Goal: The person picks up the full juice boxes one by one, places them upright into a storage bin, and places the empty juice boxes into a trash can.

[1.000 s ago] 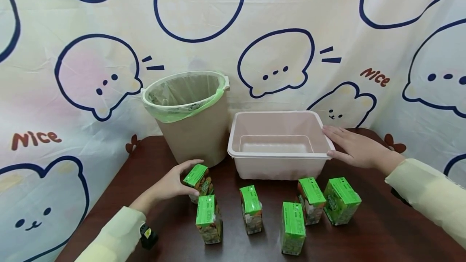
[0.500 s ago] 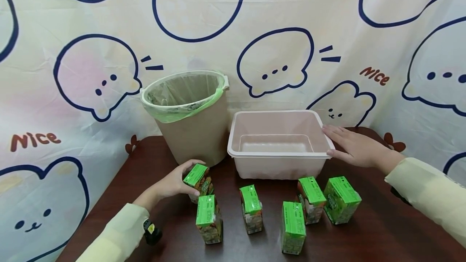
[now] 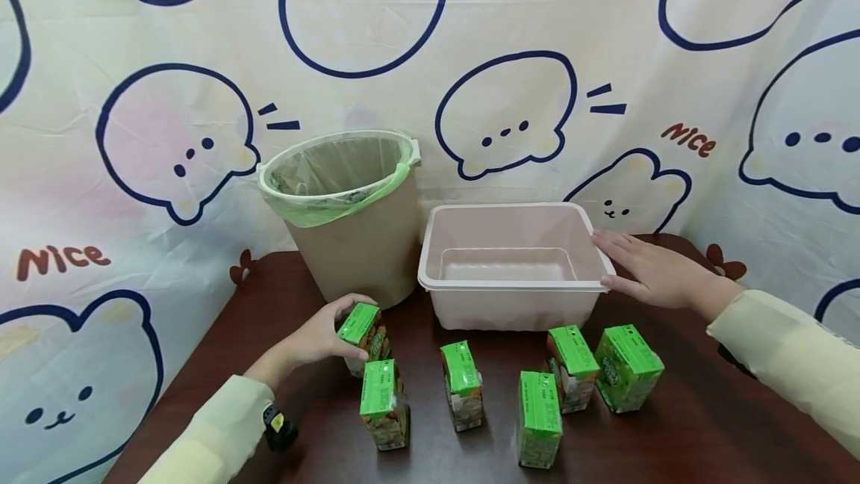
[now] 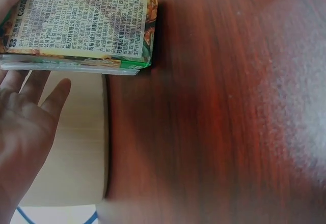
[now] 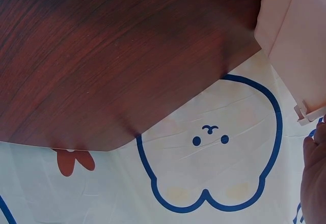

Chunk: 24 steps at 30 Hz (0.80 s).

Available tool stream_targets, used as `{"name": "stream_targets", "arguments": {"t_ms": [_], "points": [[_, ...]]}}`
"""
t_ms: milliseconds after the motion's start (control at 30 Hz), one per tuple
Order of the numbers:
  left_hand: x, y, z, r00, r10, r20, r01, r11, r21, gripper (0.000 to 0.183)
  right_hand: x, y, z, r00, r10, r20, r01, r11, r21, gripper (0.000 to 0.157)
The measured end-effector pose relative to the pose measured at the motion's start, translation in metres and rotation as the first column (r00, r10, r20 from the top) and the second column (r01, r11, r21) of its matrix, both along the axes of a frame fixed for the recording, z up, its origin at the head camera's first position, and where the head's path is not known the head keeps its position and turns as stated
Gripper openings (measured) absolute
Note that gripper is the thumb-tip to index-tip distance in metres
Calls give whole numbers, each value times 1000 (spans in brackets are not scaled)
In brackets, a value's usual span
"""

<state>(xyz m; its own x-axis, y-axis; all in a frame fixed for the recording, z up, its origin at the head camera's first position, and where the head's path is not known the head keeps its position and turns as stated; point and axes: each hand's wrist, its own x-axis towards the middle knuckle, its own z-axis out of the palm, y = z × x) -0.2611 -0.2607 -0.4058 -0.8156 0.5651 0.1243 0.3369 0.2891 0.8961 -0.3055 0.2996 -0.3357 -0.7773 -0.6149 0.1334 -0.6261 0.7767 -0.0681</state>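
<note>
At the left, my left hand (image 3: 316, 334) holds a small green-topped drink carton (image 3: 363, 327) between thumb and fingers; the carton stands at the foot of the bin. Its printed side panel (image 4: 81, 23) fills the top of the left wrist view, with some fingers (image 4: 38, 89) showing below it. My right hand (image 3: 661, 271) rests on the right rim of a pale pink plastic tub (image 3: 513, 308), fingers fairly straight. Just the edge of that hand (image 5: 315, 173) shows in the right wrist view, beside the tub's corner.
A beige waste bin (image 3: 366, 252) with a green liner stands left of the tub. More cartons are spread along the front: one near the left hand (image 3: 384, 405), one in the middle (image 3: 462, 387), several at right (image 3: 540, 420). A patterned cloth (image 3: 363, 103) hangs behind the dark table (image 3: 302, 432).
The left forearm shifts slightly to the right, while the hand stays on the same carton. The right hand stays on the tub rim. The whole view drifts a little.
</note>
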Motion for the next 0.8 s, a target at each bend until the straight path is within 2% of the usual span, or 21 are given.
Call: {"name": "stream_targets", "arguments": {"t_ms": [200, 400, 600, 800], "points": [[4, -2, 15, 998, 53, -35, -54, 998, -32, 76, -1, 0, 0, 1000, 6, -1, -6, 1000, 0, 75], [6, -1, 32, 996, 60, -60, -62, 998, -23, 75, 0, 0, 0, 1000, 12, -2, -12, 1000, -7, 75], [6, 2, 48, 996, 46, -77, -46, 999, 3, 75, 1, 0, 0, 1000, 10, 2, -10, 1000, -7, 75], [5, 8, 61, 995, -1, -95, 7, 998, 57, 75, 1, 0, 0, 1000, 1, 1, -1, 1000, -3, 75]]}}
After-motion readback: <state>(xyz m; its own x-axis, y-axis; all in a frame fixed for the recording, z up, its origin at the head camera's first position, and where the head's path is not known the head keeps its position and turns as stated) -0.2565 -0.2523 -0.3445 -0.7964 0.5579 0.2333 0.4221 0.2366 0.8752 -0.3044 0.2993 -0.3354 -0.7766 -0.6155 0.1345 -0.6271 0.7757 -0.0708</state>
